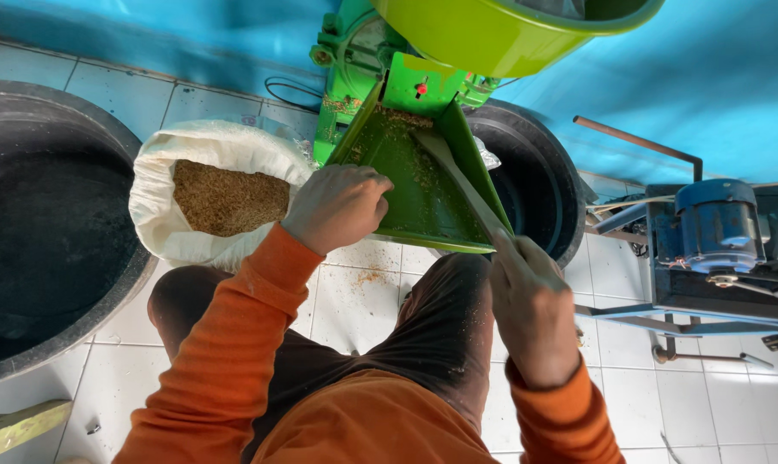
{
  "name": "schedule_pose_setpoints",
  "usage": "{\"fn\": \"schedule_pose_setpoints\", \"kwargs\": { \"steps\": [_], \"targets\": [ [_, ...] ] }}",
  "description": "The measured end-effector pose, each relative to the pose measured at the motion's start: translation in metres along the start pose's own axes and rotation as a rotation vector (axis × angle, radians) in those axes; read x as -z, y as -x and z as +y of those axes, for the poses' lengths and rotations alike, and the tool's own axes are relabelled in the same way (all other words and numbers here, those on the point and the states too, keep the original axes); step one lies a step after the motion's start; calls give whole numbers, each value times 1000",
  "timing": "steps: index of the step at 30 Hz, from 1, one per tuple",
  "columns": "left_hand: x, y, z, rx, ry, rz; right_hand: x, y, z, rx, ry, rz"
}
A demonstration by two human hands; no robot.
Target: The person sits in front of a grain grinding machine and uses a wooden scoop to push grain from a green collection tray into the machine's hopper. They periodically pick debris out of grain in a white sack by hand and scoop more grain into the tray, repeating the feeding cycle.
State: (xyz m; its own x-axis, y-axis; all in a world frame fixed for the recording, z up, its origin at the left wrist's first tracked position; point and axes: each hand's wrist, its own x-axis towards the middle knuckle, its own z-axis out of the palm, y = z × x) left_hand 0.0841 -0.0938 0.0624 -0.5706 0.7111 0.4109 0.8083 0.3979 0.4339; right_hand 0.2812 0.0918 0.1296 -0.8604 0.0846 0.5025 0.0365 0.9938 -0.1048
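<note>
A wooden paddle [458, 176] lies slanted in the green chute [410, 185], its blade near the chute's top. The right hand [531, 309], arm bent upward, holds its handle in a closed grip at the chute's lower lip. The left hand [337, 206], fingers curled, rests on the chute's left edge, beside the white grain sack [213, 193].

Long orange sleeves [234, 344], orange top, dark brown trousers [440, 326].

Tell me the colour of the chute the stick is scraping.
Bright green chute, flecked with brown grain dust; seen in the head view.
</note>
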Motion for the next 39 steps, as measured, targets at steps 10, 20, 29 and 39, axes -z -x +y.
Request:
{"fn": "schedule_pose_setpoints", "kwargs": {
  "steps": [10,20,29,39],
  "targets": [
    [-4,-2,-5,-28,-8,21,-16,-15,-16,89,-110,76],
    [0,-1,-2,-3,-10,-18,-26,-22,-24,33,-67,105],
    [-2,0,-3,-29,-11,2,-23,-25,-13,-83,-40,-54],
    [-5,0,-5,-30,-1,-12,-9,-24,-25,14,-56,-5]
  ]
}}
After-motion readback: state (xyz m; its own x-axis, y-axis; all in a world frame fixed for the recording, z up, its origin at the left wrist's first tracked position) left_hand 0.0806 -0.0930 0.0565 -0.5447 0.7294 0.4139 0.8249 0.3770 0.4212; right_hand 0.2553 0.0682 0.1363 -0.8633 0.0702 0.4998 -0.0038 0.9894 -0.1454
